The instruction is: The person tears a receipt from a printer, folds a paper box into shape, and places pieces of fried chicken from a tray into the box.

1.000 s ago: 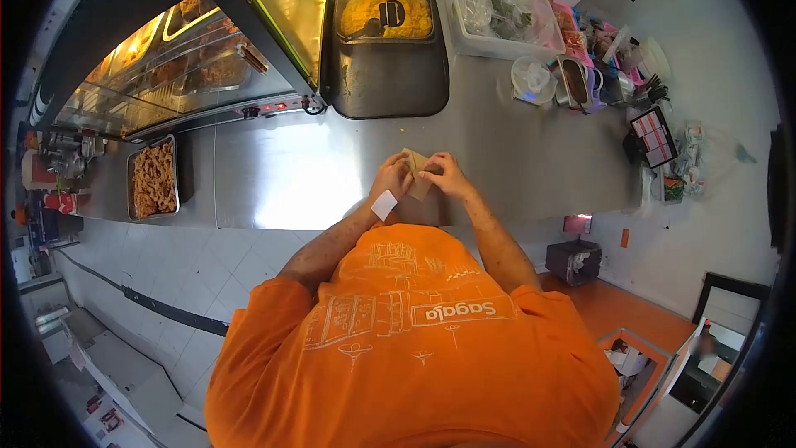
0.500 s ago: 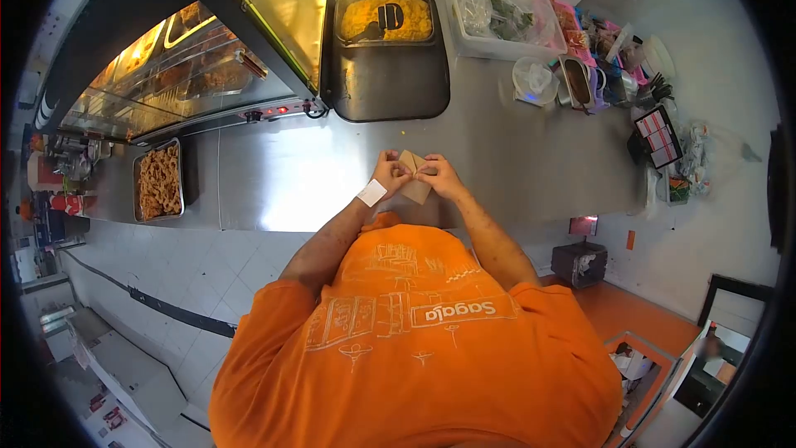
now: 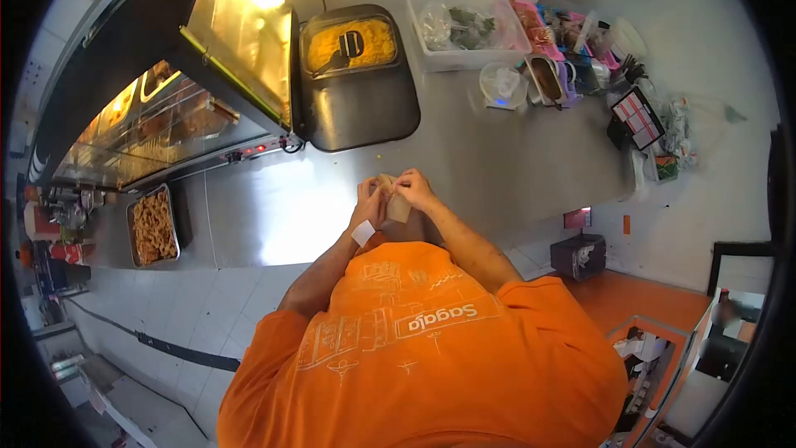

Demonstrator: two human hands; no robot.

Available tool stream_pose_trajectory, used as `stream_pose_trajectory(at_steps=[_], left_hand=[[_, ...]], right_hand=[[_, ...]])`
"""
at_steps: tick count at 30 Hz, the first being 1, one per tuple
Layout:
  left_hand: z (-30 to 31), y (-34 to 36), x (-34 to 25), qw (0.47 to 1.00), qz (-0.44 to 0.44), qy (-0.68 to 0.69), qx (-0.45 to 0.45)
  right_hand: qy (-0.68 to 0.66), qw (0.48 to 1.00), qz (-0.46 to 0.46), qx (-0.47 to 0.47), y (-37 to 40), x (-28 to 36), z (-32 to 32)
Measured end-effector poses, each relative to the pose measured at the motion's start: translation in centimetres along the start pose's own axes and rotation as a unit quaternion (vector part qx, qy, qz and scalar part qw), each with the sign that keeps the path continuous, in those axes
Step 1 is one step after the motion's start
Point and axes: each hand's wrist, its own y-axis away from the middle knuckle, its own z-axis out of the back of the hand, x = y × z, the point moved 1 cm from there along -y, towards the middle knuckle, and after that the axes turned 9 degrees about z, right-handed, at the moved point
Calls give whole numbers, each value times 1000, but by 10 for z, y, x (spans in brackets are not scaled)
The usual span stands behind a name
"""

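Stainless steel counter [image 3: 497, 158] ran across the middle of the frame, with a heated display cabinet [image 3: 166, 116] at the upper left and a tray of yellow food [image 3: 350, 41] at the upper centre. At the counter's near edge, just above the orange shirt [image 3: 414, 348], both hands met on a small brown paper piece [image 3: 396, 207]. The left hand [image 3: 369, 203], with a white patch [image 3: 363, 233] on its wrist, pinched the piece's left side. The right hand [image 3: 414, 189] had its fingertips clamped on the upper right edge.

As I judged it, the work was early to midway. The paper looked creased and bent between the fingers, not standing open, and no food showed in it. The yellow food and the tray of fried pieces [image 3: 153, 226] at the left of the frame both lay well apart from it.

Much was hard to read. The fingers covered most of the paper, so I could not tell whether it was a bag or a flat carton, nor whether it rested on the counter or hung just above it. Its lower part was lost behind the wrists and the shirt. Glare washed out the cabinet glass, the clutter at the upper right was too small to name beyond a clear tub [image 3: 464, 29], and the lens rim darkened every corner
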Motion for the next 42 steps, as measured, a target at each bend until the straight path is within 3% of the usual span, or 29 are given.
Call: stream_pose_trajectory(at_steps=[3,4,7,8,10,11,13,14,16,18,20,22,24,26,27,28,31,32,35,36,37,39,41,42], left_hand=[[-8,-10,13,1000,-7,16,1],[-9,-16,19,1000,0,25,10],[2,-35,21,980,146,84,107],[8,-41,20,984,136,26,115],[10,-46,22,976,133,99,140],[7,-45,22,970,134,136,151],[18,-43,11,973,138,161,89],[26,-39,8,972,144,173,64],[41,-34,6,964,165,202,39],[56,-16,15,949,205,235,44],[70,7,20,945,228,232,25],[79,35,42,942,254,218,16],[92,62,58,932,294,212,1],[111,82,65,901,376,215,-17],[118,92,63,870,439,222,-29],[120,93,60,861,451,229,-42],[125,76,47,888,397,228,-26],[126,64,41,900,369,231,-35],[135,10,-3,912,304,268,-58],[135,-7,-17,926,263,263,-62],[137,-23,-36,923,250,287,-51],[138,-46,-64,929,189,317,-16],[148,-64,-101,943,156,294,15],[157,-70,-122,944,145,294,41]], right_hand=[[34,999,0,36,5,4,8],[-19,998,-28,44,6,7,15],[48,998,39,13,34,56,29],[142,987,68,18,45,72,25],[326,937,122,31,58,94,12],[285,953,99,1,59,86,14],[197,977,56,-57,46,73,20],[177,973,85,-117,41,68,38],[230,939,38,-251,33,50,78],[337,888,-26,-313,18,26,130],[355,885,-9,-302,5,-9,178],[252,942,-62,-211,-5,-32,220],[135,987,-78,-27,-24,-43,278],[231,960,-56,-146,-63,-53,319],[401,899,-3,-178,-94,-35,335],[557,803,50,-209,-112,-13,346],[637,731,173,-175,-144,-42,350],[629,750,119,-167,-148,-53,346],[428,846,152,-278,-158,-33,336],[291,913,34,-285,-161,-26,328],[132,948,57,-284,-154,-11,317],[-197,945,86,-248,-124,43,280],[-392,901,124,-140,-92,107,224],[-427,891,118,-102,-72,151,196]])
